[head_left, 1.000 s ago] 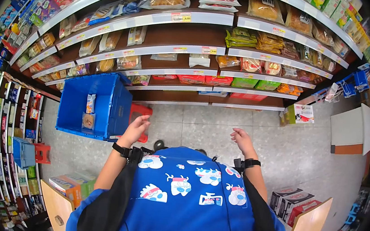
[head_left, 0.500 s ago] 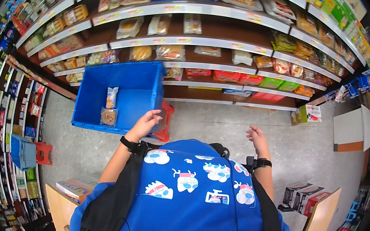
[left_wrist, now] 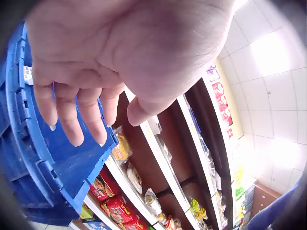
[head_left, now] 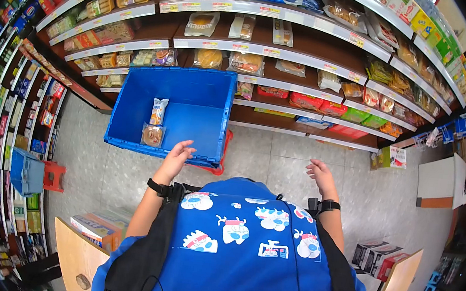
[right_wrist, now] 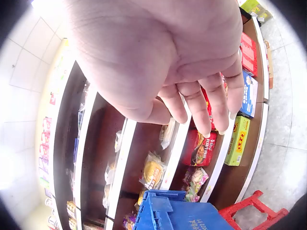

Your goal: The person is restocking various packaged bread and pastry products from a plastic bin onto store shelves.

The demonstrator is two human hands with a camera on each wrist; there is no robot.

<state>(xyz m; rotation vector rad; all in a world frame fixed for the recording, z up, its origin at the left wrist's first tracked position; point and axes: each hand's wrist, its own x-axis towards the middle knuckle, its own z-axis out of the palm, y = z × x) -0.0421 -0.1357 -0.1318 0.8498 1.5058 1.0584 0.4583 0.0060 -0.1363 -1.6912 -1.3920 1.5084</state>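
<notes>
A large blue plastic crate [head_left: 217, 80] stands on a red stool [head_left: 227, 145] in front of the shelves. Inside it lie a white-and-blue wrapped snack [head_left: 158, 112] and a clear-bagged round pastry [head_left: 153, 135]. My left hand [head_left: 174, 161] hangs by the crate's near right corner and overlaps its rim in the head view. Its palm and loosely bent fingers [left_wrist: 69, 115] show in the left wrist view, holding nothing. Off to the right, my right hand [head_left: 322, 177] hovers over the floor, relaxed and holding nothing.
Shelves of bagged breads [head_left: 208, 59] and red packs [head_left: 306, 101] run across the front. On the left a smaller blue basket [head_left: 27, 172] stands beside a red stool [head_left: 54, 176]. Stacked cartons [head_left: 372, 256] sit at lower right. A white box-like unit [head_left: 442, 178] stands far right.
The crate and shelves have shifted rightward in the head view, and more of the crate's inside shows. Both hands stay raised and relaxed, holding nothing throughout.
</notes>
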